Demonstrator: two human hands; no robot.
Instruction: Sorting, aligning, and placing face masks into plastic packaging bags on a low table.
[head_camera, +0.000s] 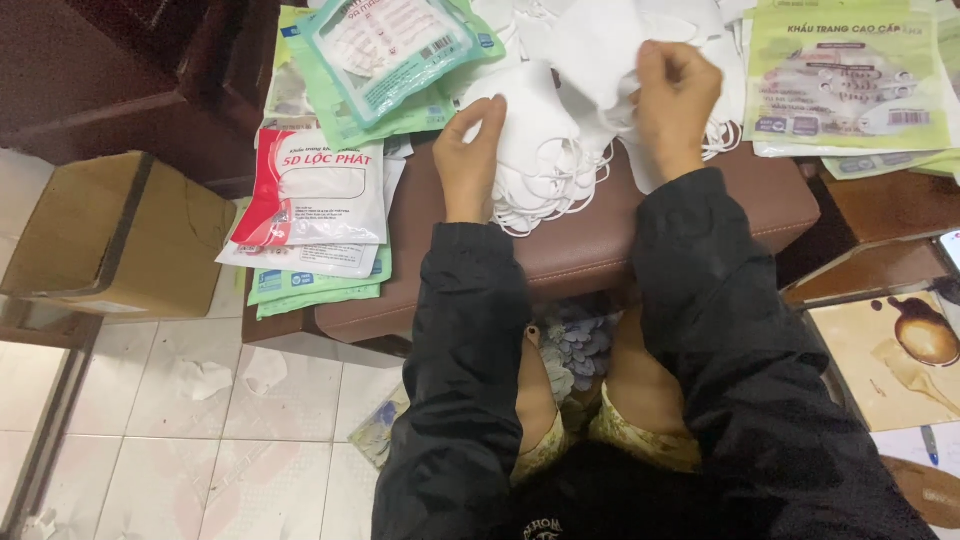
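A stack of white face masks (545, 150) with ear loops lies on a brown cushioned stool (600, 235). My left hand (468, 160) rests on the stack's left side, fingers curled over a mask's edge. Above the pile's right side, my right hand (672, 100) pinches a single white mask (600, 50) and lifts it. Both arms wear black sleeves.
Red-and-white and green mask packets (315, 200) lie in a pile at the stool's left. More green packets (845, 75) sit at the top right and top centre (385, 50). A cardboard box (110, 235) stands on the tiled floor at left. Dark wooden furniture is behind.
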